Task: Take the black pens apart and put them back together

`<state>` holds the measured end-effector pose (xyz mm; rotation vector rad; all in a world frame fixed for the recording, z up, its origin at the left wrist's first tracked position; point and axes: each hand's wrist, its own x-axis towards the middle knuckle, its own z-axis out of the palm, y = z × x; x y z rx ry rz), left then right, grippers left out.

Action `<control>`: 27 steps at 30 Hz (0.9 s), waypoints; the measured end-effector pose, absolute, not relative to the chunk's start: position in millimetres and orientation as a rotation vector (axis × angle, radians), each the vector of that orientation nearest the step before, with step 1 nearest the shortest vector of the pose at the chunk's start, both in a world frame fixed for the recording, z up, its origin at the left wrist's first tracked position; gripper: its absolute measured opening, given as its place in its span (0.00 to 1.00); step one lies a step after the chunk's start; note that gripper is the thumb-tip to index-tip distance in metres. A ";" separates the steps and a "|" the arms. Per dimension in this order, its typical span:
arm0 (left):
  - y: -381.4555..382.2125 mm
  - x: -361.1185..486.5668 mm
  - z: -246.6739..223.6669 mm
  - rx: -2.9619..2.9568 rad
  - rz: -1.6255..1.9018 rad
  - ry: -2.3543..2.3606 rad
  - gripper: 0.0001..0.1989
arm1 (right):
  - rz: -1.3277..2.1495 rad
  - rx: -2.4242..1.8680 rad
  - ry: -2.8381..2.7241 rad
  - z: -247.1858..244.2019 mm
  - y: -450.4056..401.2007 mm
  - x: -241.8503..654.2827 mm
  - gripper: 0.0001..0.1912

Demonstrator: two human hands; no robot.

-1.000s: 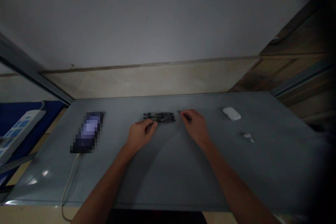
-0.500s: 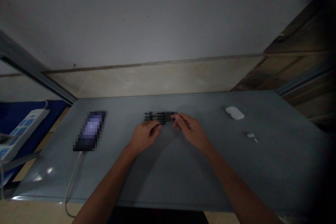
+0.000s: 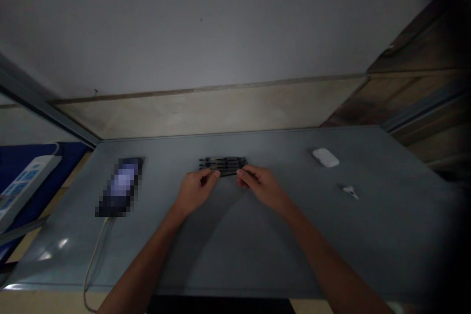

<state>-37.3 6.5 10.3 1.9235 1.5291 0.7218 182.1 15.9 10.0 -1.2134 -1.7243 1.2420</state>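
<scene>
In the head view, the left hand and right hand meet over the middle of the counter, thumbs towards each other. The fingers of both appear pinched on one slim dark pen, the left at one end and the right at the other; a grip at both ends probably steadies so thin a thing and lets it be turned or pulled lengthwise. It sits just on the near side of a row of similar dark pens, which lie side by side, perhaps to keep them together within easy reach. Whether the held pen touches the row, I cannot tell. Well apart to the left lies a phone, its cable running off the near edge, likely for charging; to the right, a white case and a small white earbud rest clear of the hands.
</scene>
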 end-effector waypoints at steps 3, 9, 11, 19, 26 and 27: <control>9.4 -39.6 8.3 1.807 0.742 1.495 0.24 | 1.259 -1.196 -1.718 11.4 16.4 183.7 0.19; 9.8 -39.1 10.9 1.491 0.867 1.422 0.21 | 1.351 -1.091 -1.677 10.6 17.7 183.5 0.18; 10.0 -38.1 11.9 1.411 0.915 1.378 0.21 | 1.417 -1.043 -1.601 9.8 17.1 181.5 0.17; 7.9 -32.2 3.9 1.411 0.933 1.270 0.18 | 1.656 -0.903 -1.225 10.5 9.0 172.7 0.18; 2.7 -25.8 5.1 1.380 0.932 1.243 0.18 | 1.678 -0.945 -1.185 8.7 9.1 169.4 0.19; 2.4 -25.6 6.8 1.373 0.920 1.240 0.19 | 1.675 -0.945 -1.179 8.3 9.4 169.4 0.19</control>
